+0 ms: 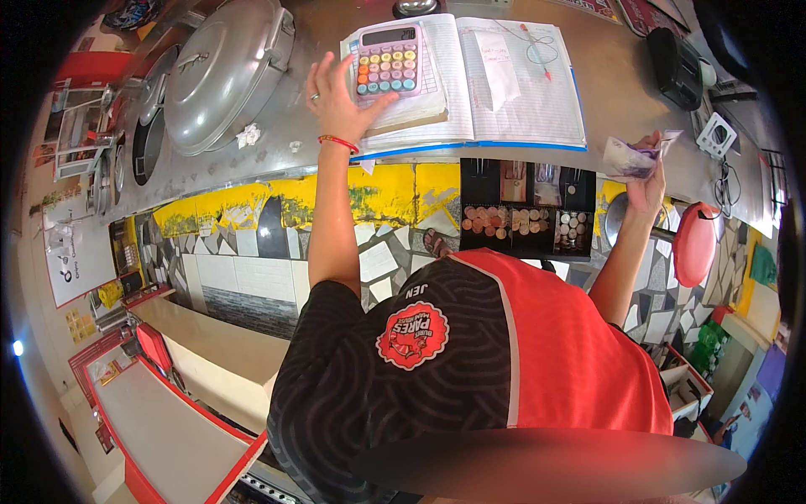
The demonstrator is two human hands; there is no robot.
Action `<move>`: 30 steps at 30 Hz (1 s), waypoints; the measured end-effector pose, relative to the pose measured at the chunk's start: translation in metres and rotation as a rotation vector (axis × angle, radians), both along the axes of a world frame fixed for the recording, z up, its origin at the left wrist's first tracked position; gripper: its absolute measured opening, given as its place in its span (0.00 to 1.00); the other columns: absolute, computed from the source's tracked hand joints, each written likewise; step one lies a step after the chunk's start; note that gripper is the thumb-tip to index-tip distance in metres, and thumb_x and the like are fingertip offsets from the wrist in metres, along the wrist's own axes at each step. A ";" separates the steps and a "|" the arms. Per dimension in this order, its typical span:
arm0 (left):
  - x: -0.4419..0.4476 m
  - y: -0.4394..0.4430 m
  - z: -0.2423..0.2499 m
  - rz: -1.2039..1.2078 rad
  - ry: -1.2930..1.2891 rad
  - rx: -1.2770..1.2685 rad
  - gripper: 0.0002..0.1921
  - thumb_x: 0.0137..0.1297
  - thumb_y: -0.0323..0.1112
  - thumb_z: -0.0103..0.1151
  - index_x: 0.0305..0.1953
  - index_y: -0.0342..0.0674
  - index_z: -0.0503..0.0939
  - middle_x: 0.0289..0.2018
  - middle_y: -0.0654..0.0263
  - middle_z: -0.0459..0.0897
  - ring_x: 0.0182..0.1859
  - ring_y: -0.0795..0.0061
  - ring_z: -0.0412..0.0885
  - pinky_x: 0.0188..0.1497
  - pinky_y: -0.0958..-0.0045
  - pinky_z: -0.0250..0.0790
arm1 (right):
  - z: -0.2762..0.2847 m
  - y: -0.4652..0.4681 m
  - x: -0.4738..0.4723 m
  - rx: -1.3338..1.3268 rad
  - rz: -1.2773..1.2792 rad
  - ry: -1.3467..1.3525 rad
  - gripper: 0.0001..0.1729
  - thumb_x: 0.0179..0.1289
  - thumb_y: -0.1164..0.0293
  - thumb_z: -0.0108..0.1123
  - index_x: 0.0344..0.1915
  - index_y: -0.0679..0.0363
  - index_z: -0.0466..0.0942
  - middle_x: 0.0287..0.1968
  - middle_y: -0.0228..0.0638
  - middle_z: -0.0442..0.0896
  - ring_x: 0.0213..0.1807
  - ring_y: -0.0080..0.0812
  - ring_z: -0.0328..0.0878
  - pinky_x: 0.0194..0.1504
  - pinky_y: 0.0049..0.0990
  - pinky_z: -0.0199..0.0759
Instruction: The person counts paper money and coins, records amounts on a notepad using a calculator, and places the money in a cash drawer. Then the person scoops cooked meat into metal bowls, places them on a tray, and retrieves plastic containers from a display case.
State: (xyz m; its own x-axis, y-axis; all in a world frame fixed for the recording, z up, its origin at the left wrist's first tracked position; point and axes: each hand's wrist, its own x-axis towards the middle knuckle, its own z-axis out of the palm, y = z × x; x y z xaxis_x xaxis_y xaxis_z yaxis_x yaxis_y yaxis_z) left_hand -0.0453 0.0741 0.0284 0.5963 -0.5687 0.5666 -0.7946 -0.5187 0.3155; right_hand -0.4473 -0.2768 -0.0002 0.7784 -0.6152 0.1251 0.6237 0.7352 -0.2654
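Observation:
My left hand (pixel 343 97) is spread at the lower left corner of a pink calculator (pixel 389 62) with round coloured keys, holding nothing. The calculator lies on a small stack of papers (pixel 434 94) on the left page of an open ruled notebook (pixel 535 120). A torn slip of paper (pixel 497 69) and a beaded cord (pixel 535 47) lie on the right page. At the right, over the counter's edge, my right hand (pixel 648 179) grips folded banknotes (pixel 631 159). Between my arms, below the notebook, an open cash drawer (pixel 527 211) holds coins in its front compartments and some notes behind.
A large lidded metal pot (pixel 227 75) stands left on the steel counter (pixel 302 135), with crumpled tissue (pixel 249 135) beside it. A black device (pixel 675 69) and a white cabled device (pixel 716 135) are at the right. A red round stool seat (pixel 694 244) is below.

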 end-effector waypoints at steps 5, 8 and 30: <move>-0.011 -0.008 -0.005 -0.097 -0.081 0.045 0.37 0.42 0.64 0.74 0.55 0.56 0.77 0.68 0.65 0.64 0.72 0.51 0.53 0.70 0.45 0.46 | -0.010 0.002 0.007 0.109 -0.149 0.213 0.19 0.71 0.73 0.53 0.60 0.63 0.72 0.56 0.39 0.75 0.56 0.33 0.72 0.66 0.45 0.59; -0.013 -0.014 -0.005 -0.145 -0.099 0.046 0.33 0.43 0.66 0.72 0.50 0.55 0.81 0.68 0.62 0.63 0.72 0.51 0.52 0.70 0.44 0.42 | -0.011 0.000 0.011 0.064 0.002 0.071 0.18 0.70 0.74 0.53 0.59 0.65 0.72 0.52 0.37 0.76 0.56 0.33 0.73 0.66 0.43 0.60; -0.010 0.006 0.005 -0.106 -0.196 0.130 0.22 0.43 0.64 0.73 0.30 0.54 0.87 0.68 0.65 0.66 0.72 0.52 0.52 0.69 0.42 0.41 | -0.007 0.009 -0.005 0.208 -0.111 0.099 0.17 0.68 0.77 0.54 0.56 0.67 0.72 0.48 0.37 0.77 0.50 0.32 0.73 0.61 0.36 0.65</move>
State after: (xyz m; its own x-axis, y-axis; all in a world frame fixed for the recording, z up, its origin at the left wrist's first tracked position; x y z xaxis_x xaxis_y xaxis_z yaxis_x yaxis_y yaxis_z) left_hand -0.0556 0.0801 0.0334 0.4154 -0.6979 0.5834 -0.8863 -0.4550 0.0867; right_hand -0.4519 -0.2675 -0.0075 0.7065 -0.7024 -0.0863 0.6825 0.7085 -0.1795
